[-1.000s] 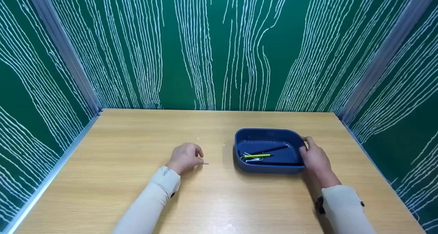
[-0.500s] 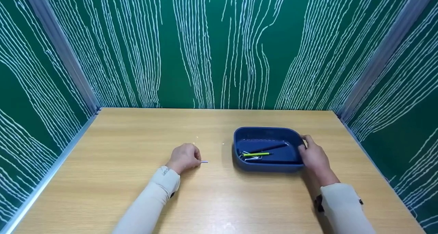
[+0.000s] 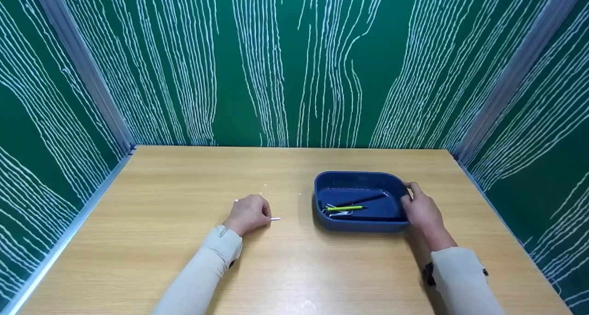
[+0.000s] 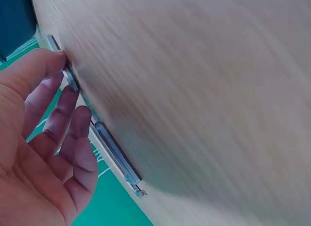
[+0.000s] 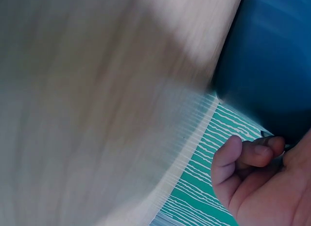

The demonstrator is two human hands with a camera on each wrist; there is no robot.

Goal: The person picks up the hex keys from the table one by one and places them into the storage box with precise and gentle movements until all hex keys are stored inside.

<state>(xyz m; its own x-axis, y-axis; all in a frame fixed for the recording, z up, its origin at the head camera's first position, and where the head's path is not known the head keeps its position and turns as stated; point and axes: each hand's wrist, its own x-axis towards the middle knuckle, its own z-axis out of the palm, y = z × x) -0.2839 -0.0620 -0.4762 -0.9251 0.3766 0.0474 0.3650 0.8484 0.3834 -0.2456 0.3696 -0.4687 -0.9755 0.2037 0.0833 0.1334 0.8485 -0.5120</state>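
My left hand [image 3: 250, 213] is low over the table, left of the box. Its thumb and fingers pinch a slim silvery metal strip [image 4: 71, 78], whose pale end pokes out to the right in the head view. Beside the fingers in the left wrist view lies a nail clipper [image 4: 116, 152] with a small chain-like end; the hand seems to hide it from the head camera. On the right, my right hand [image 3: 425, 216] grips the right wall of a dark blue box [image 3: 363, 226], thumb at the rim. Inside lie a lime-green pen [image 3: 345, 208], dark pens and silvery bits.
The wooden table [image 3: 294, 269] runs back to a green wall [image 3: 294, 66] with white wavy lines. Similar panels close off both sides, with grey posts [image 3: 83, 66] in the corners. Tiny bright specks [image 3: 265, 184] show on the tabletop.
The left fingers have closed together on the metal strip, and its visible end has turned from purplish to white. The right hand and the box stay where they were.
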